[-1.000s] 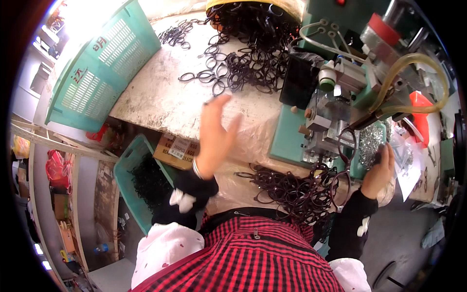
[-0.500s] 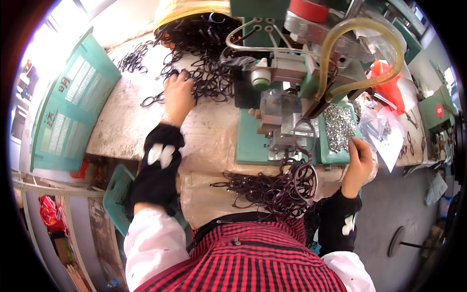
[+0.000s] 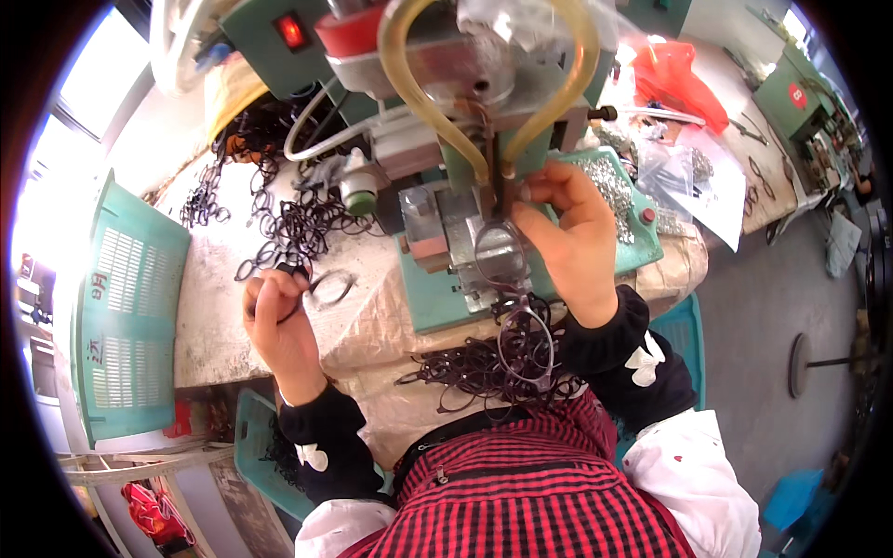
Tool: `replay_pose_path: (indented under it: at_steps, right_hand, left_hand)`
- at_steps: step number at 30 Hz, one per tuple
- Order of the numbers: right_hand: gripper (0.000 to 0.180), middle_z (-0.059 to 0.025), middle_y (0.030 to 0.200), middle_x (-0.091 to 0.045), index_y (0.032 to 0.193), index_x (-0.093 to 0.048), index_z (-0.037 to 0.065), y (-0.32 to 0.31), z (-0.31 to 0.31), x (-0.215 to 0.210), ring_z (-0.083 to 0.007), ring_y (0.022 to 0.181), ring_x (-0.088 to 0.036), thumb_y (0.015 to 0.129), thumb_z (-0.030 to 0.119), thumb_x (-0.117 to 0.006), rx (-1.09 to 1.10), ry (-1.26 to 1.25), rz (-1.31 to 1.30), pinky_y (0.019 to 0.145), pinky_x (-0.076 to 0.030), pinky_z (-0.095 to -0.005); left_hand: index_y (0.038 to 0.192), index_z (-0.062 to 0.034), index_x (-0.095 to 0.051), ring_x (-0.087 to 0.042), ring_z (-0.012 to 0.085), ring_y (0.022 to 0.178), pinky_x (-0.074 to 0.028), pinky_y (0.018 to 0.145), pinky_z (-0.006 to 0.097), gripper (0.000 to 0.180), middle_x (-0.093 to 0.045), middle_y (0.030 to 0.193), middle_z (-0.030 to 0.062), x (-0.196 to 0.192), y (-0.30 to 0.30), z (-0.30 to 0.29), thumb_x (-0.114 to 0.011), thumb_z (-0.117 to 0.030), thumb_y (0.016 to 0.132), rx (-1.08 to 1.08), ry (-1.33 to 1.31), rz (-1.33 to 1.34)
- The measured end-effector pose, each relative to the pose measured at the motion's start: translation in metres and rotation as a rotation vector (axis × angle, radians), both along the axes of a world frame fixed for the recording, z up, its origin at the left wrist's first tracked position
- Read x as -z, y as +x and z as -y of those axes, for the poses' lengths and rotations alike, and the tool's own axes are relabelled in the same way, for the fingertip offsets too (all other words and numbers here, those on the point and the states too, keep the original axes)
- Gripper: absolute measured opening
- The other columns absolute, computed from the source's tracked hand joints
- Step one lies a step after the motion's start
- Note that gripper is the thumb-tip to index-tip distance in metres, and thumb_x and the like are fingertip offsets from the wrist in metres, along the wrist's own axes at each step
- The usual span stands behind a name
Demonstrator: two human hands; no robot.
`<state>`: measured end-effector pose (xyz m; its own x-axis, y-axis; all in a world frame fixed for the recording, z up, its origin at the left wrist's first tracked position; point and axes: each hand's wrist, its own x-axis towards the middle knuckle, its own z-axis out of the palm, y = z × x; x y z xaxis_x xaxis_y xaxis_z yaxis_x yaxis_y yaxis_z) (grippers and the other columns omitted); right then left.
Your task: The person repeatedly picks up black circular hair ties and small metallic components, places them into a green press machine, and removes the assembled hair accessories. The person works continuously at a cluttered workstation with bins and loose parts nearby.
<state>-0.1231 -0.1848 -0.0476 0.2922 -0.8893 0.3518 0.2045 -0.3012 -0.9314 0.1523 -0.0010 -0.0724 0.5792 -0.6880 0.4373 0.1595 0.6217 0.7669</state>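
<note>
My left hand (image 3: 279, 312) is closed on a dark eyeglass frame (image 3: 332, 288), with one rim sticking out to the right above the worktable. Beyond it lies a tangled heap of dark eyeglass frames (image 3: 312, 216). My right hand (image 3: 575, 237) reaches to the head of the green bench machine (image 3: 423, 302). Its thumb and fingertips are pinched beside the machine's narrow upright tool; anything between them is too small to make out. Another eyeglass frame (image 3: 526, 346) hangs at the machine's metal fixture (image 3: 462, 228), one rim against the metal and the other lower down.
A green tray of small silvery metal parts (image 3: 609, 191) lies right of the machine. More dark frames (image 3: 465, 367) are piled at the table's front edge. A green plastic basket (image 3: 130, 307) stands at the left. Yellowish hoses (image 3: 586, 56) loop over the machine. A red bag (image 3: 674, 79) lies behind.
My right hand has moved from the tray of metal parts up and left to the machine's tool. My left hand has drawn back from the heap with an eyeglass frame. The view has shifted.
</note>
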Motion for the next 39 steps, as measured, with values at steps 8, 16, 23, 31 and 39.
replay_pose_path:
  at_steps: [8, 16, 23, 31, 39]
  right_hand:
    - [0.05, -0.0126, 0.11, -0.072, 0.133, -0.052, -0.005, 0.005, -0.016, -0.02, -0.0178, 0.105, -0.067, 0.085, -0.009, -0.068, -0.202, 0.292, 0.248, 0.094, -0.051, -0.0292]
    - [0.03, -0.0169, 0.125, -0.067, 0.112, -0.071, 0.007, -0.043, 0.011, -0.003, -0.0311, 0.119, -0.064, 0.082, 0.007, -0.075, 0.101, -0.478, -0.421, 0.102, -0.049, -0.0407]
    - [0.012, -0.0166, 0.109, -0.067, 0.087, -0.073, 0.008, -0.092, 0.061, 0.069, -0.04, 0.116, -0.06, 0.077, 0.013, -0.078, 0.517, -0.667, -0.802, 0.097, -0.049, -0.047]
    - [0.013, -0.0141, 0.116, -0.065, 0.093, -0.065, 0.008, -0.078, 0.059, 0.06, -0.0364, 0.119, -0.058, 0.082, 0.014, -0.07, 0.447, -0.721, -0.815, 0.087, -0.052, -0.0462]
    - [0.011, -0.0184, 0.101, -0.068, 0.093, -0.064, 0.0, -0.09, 0.077, 0.053, -0.0384, 0.102, -0.064, 0.083, 0.005, -0.063, 0.353, -0.691, -0.734, 0.089, -0.051, -0.0448]
  left_hand:
    - [0.145, 0.004, -0.044, -0.072, 0.0262, 0.087, -0.06, 0.077, 0.035, 0.04, -0.069, 0.11, 0.0245, -0.116, -0.105, 0.057, -0.041, -0.013, 0.108, -0.212, 0.014, 0.78]
    - [0.102, -0.0011, -0.05, -0.067, 0.0316, 0.056, -0.055, 0.047, 0.037, 0.043, -0.066, 0.077, 0.0244, -0.082, -0.16, 0.041, -0.039, -0.042, 0.109, 0.7, 0.354, 0.067]
    - [0.107, -0.0084, -0.053, -0.072, 0.0286, 0.07, -0.054, 0.051, 0.033, 0.038, -0.07, 0.094, 0.0179, -0.035, -0.194, 0.062, -0.034, -0.041, 0.113, 0.752, 0.375, -0.499]
    - [0.108, -0.0104, -0.054, -0.071, 0.0261, 0.074, -0.055, 0.054, 0.034, 0.038, -0.07, 0.099, 0.0156, -0.024, -0.199, 0.062, -0.036, -0.043, 0.112, 0.731, 0.321, -0.542]
    - [0.134, -0.0031, -0.05, -0.067, 0.0266, 0.104, -0.057, 0.088, 0.04, 0.034, -0.066, 0.12, 0.0183, -0.012, -0.163, 0.025, -0.055, -0.021, 0.105, 0.305, 0.491, -0.19]
